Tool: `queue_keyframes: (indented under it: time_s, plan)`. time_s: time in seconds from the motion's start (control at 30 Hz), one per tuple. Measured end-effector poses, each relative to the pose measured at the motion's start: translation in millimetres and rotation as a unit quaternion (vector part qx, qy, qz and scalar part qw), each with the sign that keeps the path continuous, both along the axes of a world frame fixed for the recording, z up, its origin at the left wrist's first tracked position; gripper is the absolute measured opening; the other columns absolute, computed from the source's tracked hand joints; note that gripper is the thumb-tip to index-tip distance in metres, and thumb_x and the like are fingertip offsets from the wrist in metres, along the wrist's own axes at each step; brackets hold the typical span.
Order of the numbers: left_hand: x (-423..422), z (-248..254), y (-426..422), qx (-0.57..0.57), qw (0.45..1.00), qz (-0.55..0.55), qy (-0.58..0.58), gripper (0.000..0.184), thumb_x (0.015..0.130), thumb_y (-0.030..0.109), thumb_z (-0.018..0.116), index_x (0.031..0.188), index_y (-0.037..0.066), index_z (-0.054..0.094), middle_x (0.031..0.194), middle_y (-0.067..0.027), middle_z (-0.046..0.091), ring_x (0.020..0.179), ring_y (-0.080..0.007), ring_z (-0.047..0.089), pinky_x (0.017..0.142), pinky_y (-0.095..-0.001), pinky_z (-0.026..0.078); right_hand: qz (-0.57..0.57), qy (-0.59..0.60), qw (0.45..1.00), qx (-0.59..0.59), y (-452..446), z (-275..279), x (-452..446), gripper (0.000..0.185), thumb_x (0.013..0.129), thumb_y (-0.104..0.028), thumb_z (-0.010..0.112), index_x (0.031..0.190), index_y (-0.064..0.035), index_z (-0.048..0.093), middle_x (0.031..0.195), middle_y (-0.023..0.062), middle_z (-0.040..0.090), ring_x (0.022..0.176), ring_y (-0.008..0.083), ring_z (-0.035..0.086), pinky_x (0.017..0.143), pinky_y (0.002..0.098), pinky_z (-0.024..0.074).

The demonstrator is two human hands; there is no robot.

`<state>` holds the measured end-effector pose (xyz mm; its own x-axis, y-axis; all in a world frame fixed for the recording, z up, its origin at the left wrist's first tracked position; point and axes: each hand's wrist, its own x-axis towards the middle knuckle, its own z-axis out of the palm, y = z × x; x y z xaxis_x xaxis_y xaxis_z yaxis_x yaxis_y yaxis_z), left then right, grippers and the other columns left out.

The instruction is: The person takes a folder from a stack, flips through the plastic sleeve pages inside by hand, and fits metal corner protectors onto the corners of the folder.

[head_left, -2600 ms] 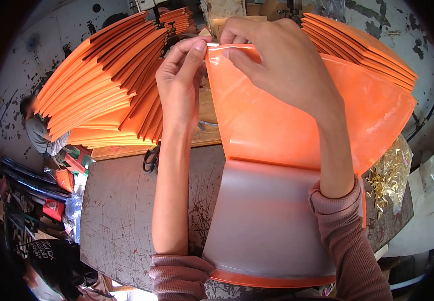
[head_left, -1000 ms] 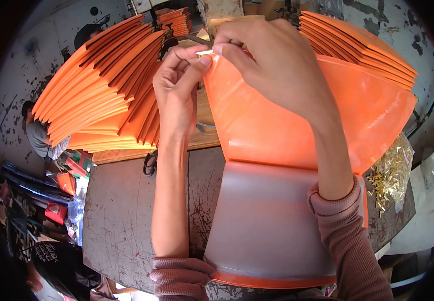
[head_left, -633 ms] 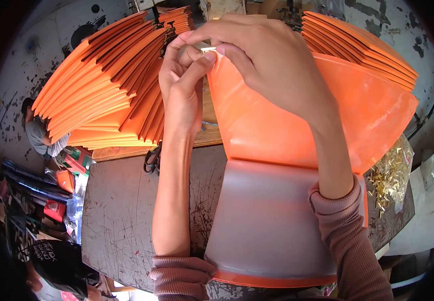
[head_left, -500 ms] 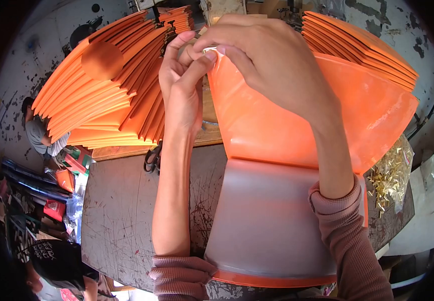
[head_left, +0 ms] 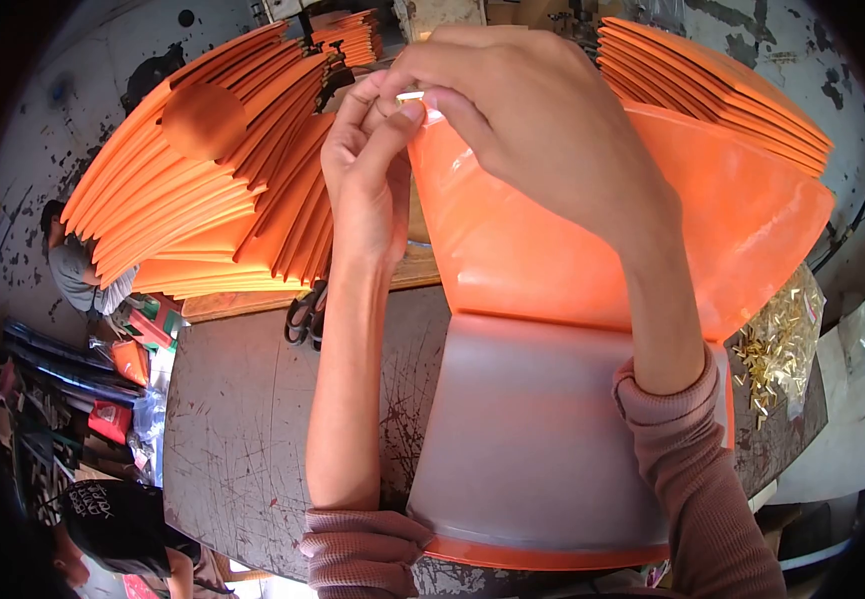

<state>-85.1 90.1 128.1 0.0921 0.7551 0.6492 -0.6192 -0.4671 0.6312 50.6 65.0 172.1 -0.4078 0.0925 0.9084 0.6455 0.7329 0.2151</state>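
An orange plastic folder cover (head_left: 552, 235) lies opened, its upper flap raised and a translucent grey sheet (head_left: 542, 439) on the part nearest me. At the flap's upper left corner sits a small gold metal corner piece (head_left: 410, 98). My left hand (head_left: 367, 165) is closed, thumb and fingers pinching that piece. From the right, my right hand (head_left: 552, 130) arches over the flap, its thumb and index finger closed on the same corner. Its other fingertips are partly hidden behind the hands.
Stacked orange folders (head_left: 193, 190) stand at the left, with another stack (head_left: 717, 100) at the back right. Black-handled scissors (head_left: 304, 317) lie left of my forearm. A clear bag of gold metal pieces (head_left: 782, 344) is at the right. Two people (head_left: 113, 529) are at the left.
My left hand's fingers have curled in closer to the corner, and the gold piece shows a little more. The cover has barely shifted.
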Motion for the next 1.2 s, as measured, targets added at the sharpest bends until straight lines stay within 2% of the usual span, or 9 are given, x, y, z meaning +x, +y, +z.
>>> queue_keyframes:
  time_s: [0.17,0.33,0.47,0.53,0.63,0.87,0.9,1.07,1.2]
  plan:
    - [-5,-1,4,0.028,0.999,-0.032,-0.009,0.032,0.083,0.001,0.058,0.113,0.0,0.047,0.096,-0.0059,0.062,0.092,-0.0118,0.057,0.086,-0.0274,0.042,-0.007,-0.001,1.0,0.011,-8,3,0,0.011,0.072,-0.007,0.056,0.081,-0.0053,0.062,0.077,0.0098,0.062,0.072,0.0295,0.062,0.06,0.0383,0.0485]
    - [-5,-5,4,0.02,0.996,-0.086,-0.015,0.028,0.085,0.005,0.055,0.112,0.001,0.049,0.096,-0.0058,0.062,0.094,-0.013,0.056,0.088,-0.0277,0.04,-0.007,-0.042,0.993,-0.112,-21,7,7,0.026,0.082,-0.008,0.056,0.107,-0.0092,0.062,0.084,0.0124,0.063,0.076,0.0316,0.059,0.065,0.0407,0.0473]
    - [-6,-5,-1,0.011,0.994,-0.106,-0.012,0.01,0.085,0.004,0.059,0.089,0.008,0.051,0.089,-0.0021,0.061,0.084,-0.0079,0.055,0.075,-0.023,0.041,-0.036,-0.034,0.988,-0.143,-52,12,7,0.031,0.082,-0.009,0.057,0.113,-0.0115,0.06,0.085,0.0125,0.063,0.077,0.031,0.06,0.063,0.041,0.0478]
    - [-15,-4,-3,0.017,0.994,-0.11,0.018,0.011,0.084,0.003,0.06,0.087,0.008,0.051,0.085,-0.0006,0.059,0.08,-0.0069,0.054,0.072,-0.0214,0.04,-0.155,-0.013,0.982,-0.103,-72,13,6,0.014,0.075,-0.002,0.053,0.087,-0.004,0.059,0.079,0.01,0.062,0.07,0.0299,0.063,0.059,0.0369,0.0496]
    - [-34,-3,-12,0.016,0.992,-0.1,0.077,0.012,0.084,0.002,0.06,0.083,0.009,0.051,0.078,0.0024,0.056,0.074,-0.0054,0.052,0.068,-0.0194,0.039,-0.268,-0.069,0.939,-0.206,-97,15,10,0.025,0.079,-0.01,0.06,0.104,-0.0065,0.06,0.083,0.0106,0.064,0.075,0.0279,0.063,0.06,0.0382,0.0495]
    - [-87,-26,-96,0.024,0.974,-0.131,0.182,0.014,0.073,-0.002,0.068,0.077,0.007,0.058,0.085,-0.0026,0.05,0.079,-0.0128,0.048,0.067,-0.0228,0.038,-0.229,-0.205,0.929,-0.207,-192,-7,-9,0.024,0.077,-0.014,0.061,0.098,-0.0017,0.062,0.075,0.0058,0.062,0.065,0.0214,0.063,0.049,0.0311,0.0472]
    - [-94,-30,-123,0.01,0.969,-0.051,0.241,0.011,0.072,-0.003,0.069,0.077,0.005,0.062,0.081,-0.0023,0.05,0.076,-0.0125,0.048,0.065,-0.0237,0.04,-0.221,-0.204,0.926,-0.227,-207,-19,-13,0.024,0.077,-0.014,0.061,0.098,-0.0017,0.062,0.075,0.0058,0.062,0.065,0.0214,0.063,0.049,0.0311,0.0472]
    - [-119,-84,-234,-0.06,0.953,-0.007,0.296,0.019,0.068,-0.009,0.069,0.085,0.001,0.069,0.081,-0.0052,0.06,0.073,-0.012,0.055,0.063,-0.0231,0.043,-0.127,-0.222,0.961,-0.103,-270,-89,-18,0.029,0.077,-0.015,0.059,0.1,0.0013,0.065,0.085,0.0118,0.063,0.075,0.0212,0.064,0.058,0.027,0.0495]
    - [-120,-116,-314,-0.167,0.932,0.057,0.318,0.03,0.066,-0.017,0.066,0.091,0.0,0.069,0.09,-0.0086,0.061,0.082,-0.0141,0.059,0.071,-0.0258,0.05,-0.076,-0.185,0.961,-0.19,-305,-118,-19,0.019,0.077,-0.011,0.061,0.093,-0.0022,0.066,0.089,0.0093,0.064,0.077,0.0198,0.064,0.061,0.0292,0.0499]
